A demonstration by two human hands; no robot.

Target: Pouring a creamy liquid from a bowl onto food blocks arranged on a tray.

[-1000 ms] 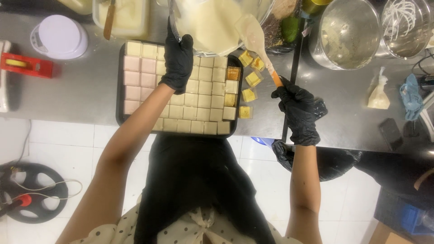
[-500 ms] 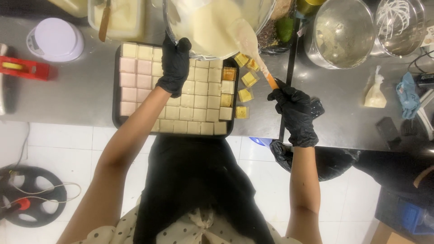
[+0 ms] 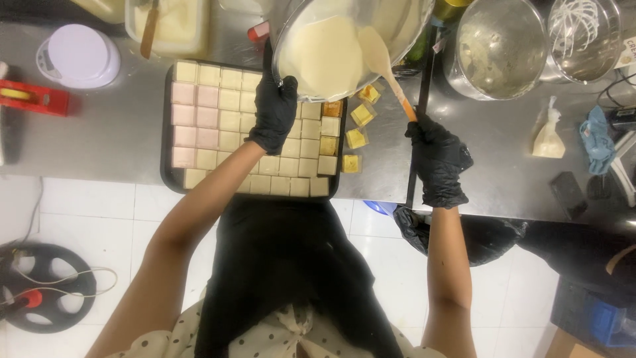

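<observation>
My left hand [image 3: 273, 113], in a black glove, grips the rim of a glass bowl [image 3: 344, 40] of pale cream batter, tilted above a black tray [image 3: 167, 166] of small square cups. Most cups are cream-filled and a column at the left is pink. My right hand [image 3: 436, 156], also gloved, holds the orange handle of a spatula [image 3: 387, 66] whose pale blade is inside the bowl, against the batter. Several loose square cups [image 3: 360, 129] with yellowish filling sit on the steel counter just right of the tray, below the bowl.
A steel mixing bowl [image 3: 500, 46] and a whisk attachment in a second bowl [image 3: 583, 36] stand at the back right. A white kitchen scale [image 3: 78, 56] and a red tool [image 3: 33, 98] lie left. A cream-filled tub [image 3: 169, 23] sits behind the tray. A piping bag [image 3: 548, 136] lies right.
The bowl has come lower and nearer over the tray's right side. The spatula blade has shifted inside the bowl while my right hand stays at the handle.
</observation>
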